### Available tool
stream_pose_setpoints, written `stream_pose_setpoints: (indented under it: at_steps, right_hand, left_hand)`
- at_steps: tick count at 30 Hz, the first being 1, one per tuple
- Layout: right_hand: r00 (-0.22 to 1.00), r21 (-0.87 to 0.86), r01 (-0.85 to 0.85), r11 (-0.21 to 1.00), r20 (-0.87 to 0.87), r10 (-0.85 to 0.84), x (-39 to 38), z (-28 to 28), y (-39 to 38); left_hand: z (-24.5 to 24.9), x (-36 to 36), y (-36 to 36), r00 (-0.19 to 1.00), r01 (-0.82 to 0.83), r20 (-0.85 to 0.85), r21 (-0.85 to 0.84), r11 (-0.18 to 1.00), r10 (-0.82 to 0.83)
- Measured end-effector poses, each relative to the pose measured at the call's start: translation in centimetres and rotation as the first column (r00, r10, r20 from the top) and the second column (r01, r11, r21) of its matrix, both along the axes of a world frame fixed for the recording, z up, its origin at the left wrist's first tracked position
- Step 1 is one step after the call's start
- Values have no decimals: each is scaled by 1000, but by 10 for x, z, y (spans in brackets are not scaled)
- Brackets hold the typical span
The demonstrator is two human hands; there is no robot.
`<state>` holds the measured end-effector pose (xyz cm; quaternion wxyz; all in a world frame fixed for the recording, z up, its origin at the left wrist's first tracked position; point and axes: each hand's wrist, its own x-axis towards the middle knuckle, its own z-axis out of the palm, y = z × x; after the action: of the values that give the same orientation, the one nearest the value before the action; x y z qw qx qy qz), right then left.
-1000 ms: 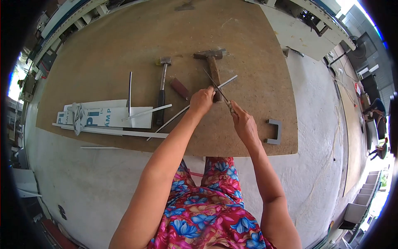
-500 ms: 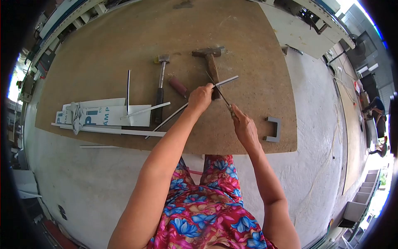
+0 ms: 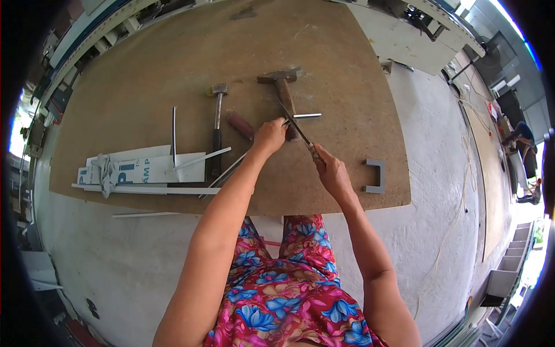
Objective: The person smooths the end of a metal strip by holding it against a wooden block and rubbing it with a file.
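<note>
My left hand point(image 3: 270, 137) is closed on a thin pale strip point(image 3: 236, 168), which runs back toward the table's near edge. Just beyond my left fingertips, a short bright end piece point(image 3: 307, 115) points right at a different angle; whether it is still joined to the strip cannot be made out. My right hand point(image 3: 332, 170) grips the handle of a long, thin, dark-bladed tool point(image 3: 299, 130), possibly a knife or file. Its blade crosses by the left fingertips and over the handle of a wooden-handled hammer point(image 3: 285, 92).
On the brown table point(image 3: 335, 69) lie a black-handled hammer point(image 3: 217, 139), a reddish-brown cylinder point(image 3: 240, 125), a grey U-shaped piece point(image 3: 380, 176) and printed white panels with strips point(image 3: 139, 169). A person point(image 3: 520, 134) bends at the far right. Cables point(image 3: 465, 150) trail across the floor.
The strip's far end has swung from slanting up-right to nearly level. Both hands have shifted slightly left in view, the blade still crossing at the left fingertips.
</note>
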<state>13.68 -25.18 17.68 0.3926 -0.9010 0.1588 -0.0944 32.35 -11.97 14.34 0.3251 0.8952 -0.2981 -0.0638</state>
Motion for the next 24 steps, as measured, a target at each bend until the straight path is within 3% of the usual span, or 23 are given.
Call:
stream_pose_setpoints:
  at_steps: [3,6,12,15,24]
  right_hand:
    - [990,64,40,997,135,-48,-5,14,2]
    - [974,112,146,983,157,-163,-20,15,-7]
    - [956,-158,294,943,45,-291,-42,-32,-26]
    - [935,-204,308,929,-119,-335,-46,-37,-20]
    - [913,-235,336,912,-157,-377,-47,-21,-3]
  left_hand:
    - [-3,4,10,996,-56,67,64,996,51]
    - [7,1,24,989,-147,-32,15,989,148]
    - [-5,1,20,981,-151,118,-51,987,156]
    - [-6,-3,16,965,-174,196,-21,985,174]
    - [-5,-21,19,900,-220,422,217,951,112]
